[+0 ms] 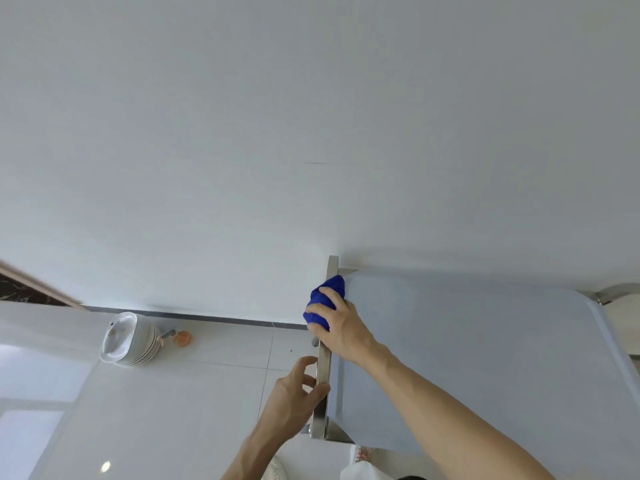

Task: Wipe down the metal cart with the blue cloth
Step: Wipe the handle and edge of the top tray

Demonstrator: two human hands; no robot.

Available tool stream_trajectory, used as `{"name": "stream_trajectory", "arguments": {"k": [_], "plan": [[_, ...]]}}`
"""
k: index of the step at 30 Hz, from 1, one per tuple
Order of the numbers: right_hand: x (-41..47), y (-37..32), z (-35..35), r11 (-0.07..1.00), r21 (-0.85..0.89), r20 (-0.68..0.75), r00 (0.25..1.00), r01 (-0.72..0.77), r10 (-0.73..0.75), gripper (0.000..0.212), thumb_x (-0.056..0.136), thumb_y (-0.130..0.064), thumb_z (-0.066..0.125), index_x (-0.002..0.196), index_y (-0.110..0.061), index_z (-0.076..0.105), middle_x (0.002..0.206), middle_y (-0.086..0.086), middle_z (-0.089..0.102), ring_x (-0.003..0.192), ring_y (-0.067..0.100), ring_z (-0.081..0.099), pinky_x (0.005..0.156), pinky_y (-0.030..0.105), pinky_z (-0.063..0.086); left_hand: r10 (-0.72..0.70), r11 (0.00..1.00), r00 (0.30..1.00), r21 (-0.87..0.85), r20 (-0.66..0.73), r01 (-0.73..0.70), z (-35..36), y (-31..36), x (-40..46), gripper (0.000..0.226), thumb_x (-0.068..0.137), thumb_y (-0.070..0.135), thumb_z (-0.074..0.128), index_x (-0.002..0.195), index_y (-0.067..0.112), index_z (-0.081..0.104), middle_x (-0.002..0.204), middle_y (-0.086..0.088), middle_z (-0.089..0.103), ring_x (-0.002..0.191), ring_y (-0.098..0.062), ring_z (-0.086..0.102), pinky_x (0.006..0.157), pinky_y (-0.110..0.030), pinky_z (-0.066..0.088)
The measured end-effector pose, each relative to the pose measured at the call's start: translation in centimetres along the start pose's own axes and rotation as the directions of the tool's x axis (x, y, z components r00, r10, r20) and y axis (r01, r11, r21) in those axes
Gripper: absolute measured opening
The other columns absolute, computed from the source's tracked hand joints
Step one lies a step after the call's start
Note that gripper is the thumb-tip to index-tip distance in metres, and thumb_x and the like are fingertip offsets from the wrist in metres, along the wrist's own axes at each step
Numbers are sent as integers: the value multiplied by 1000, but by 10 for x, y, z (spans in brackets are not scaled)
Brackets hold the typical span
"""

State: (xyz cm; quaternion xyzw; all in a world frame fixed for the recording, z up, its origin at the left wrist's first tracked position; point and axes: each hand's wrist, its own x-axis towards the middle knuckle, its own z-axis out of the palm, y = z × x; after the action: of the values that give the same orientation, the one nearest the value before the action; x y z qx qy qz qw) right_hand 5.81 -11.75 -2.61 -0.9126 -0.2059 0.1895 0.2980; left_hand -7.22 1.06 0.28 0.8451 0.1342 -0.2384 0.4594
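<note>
The blue cloth (325, 301) is bunched at the cart's (485, 358) far left corner, pressed vs. the left rail (325, 362), fingers of the right hand (341, 327) curled round it, arm stretched across the top. The rail's near end is gripped by the left hand (294, 393), thumb on top.

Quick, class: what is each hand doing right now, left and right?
Left hand: curled round the cart rail, gripping it.
Right hand: closed on the blue cloth, pressing it against the rail.
</note>
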Motion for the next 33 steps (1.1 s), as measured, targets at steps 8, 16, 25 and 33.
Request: {"name": "stream_trajectory", "arguments": {"k": [8, 16, 25, 33], "plan": [[96, 10, -54, 965, 155, -76, 972, -211, 224, 25, 90, -24, 61, 114, -23, 68, 134, 3, 51, 108, 25, 60, 96, 32, 47, -38, 999, 996, 39, 83, 35, -6, -6, 16, 31, 90, 37, 61, 120, 34, 53, 101, 11, 69, 79, -8, 69, 74, -23, 56], [142, 10, -69, 913, 158, 28, 926, -377, 378, 15, 82, -21, 61, 93, -22, 72, 109, 8, 69, 85, 26, 65, 74, 31, 52, -51, 997, 996, -51, 75, 55, -7, -5, 17, 29, 89, 33, 64, 111, 51, 54, 102, 12, 72, 81, -1, 69, 68, -7, 47], [12, 4, 24, 999, -54, -280, 960, -5, -11, 18, 90, -28, 62, 107, -28, 68, 155, -5, 40, 111, 27, 52, 75, 32, 55, -37, 995, 994, -87, 102, 46, -7, -13, 17, 35, 89, 31, 63, 120, 47, 56, 91, 26, 72, 79, -4, 69, 65, -15, 52], [85, 16, -25, 988, 141, -222, 971, -58, 88, 16, 86, -17, 65, 100, -22, 71, 141, -6, 45, 110, 23, 59, 85, 33, 47, -40, 997, 999, -73, 18, 41, 2, -14, 14, 31, 95, 29, 60, 124, 40, 59, 96, 24, 71, 82, 4, 67, 73, -23, 57]]}}
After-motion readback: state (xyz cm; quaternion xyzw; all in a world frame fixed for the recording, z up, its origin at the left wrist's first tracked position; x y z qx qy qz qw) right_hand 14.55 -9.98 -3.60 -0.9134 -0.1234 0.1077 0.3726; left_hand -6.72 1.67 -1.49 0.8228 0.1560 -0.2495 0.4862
